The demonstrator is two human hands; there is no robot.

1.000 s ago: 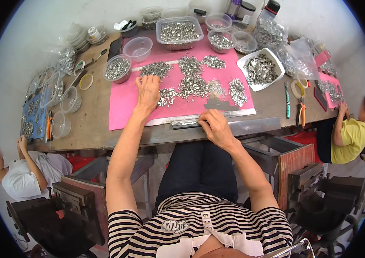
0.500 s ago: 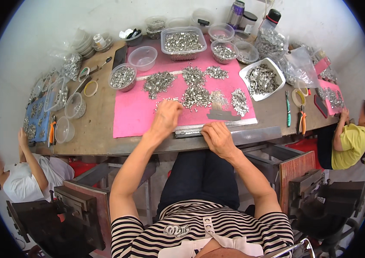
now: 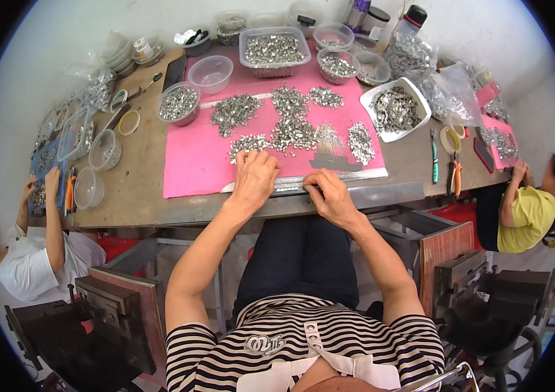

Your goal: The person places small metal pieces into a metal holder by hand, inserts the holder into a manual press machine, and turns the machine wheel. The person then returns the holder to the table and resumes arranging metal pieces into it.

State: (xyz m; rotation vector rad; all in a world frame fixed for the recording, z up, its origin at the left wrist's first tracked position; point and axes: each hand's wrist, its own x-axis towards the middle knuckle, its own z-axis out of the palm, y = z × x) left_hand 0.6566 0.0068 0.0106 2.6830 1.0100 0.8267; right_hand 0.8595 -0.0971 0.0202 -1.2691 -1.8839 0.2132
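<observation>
My left hand (image 3: 256, 176) is at the near edge of a pink mat (image 3: 192, 163), fingers curled down just below a small pile of shiny metal pieces (image 3: 249, 144). Its fingertips are closed, and what they hold is hidden. To its right, my right hand (image 3: 331, 196) has thumb and fingers pinched together at a narrow silvery strip (image 3: 372, 174) along the mat's edge; anything in the pinch is too small to name. Between the hands, part of the strip carries a row of small bright pieces (image 3: 288, 187). A flat grey plate (image 3: 335, 163) lies just beyond my right hand.
More metal pieces lie in heaps (image 3: 292, 124) on the mat. Behind stand a filled rectangular tub (image 3: 275, 64), round tubs and a white square dish (image 3: 396, 109). Orange-handled pliers (image 3: 454, 176) lie right. Co-workers sit at both ends; vises (image 3: 111, 307) stand below the bench.
My left hand has moved from over the small pile down to the strip at the mat's edge. The right hand stays at the strip. The view has shifted slightly.
</observation>
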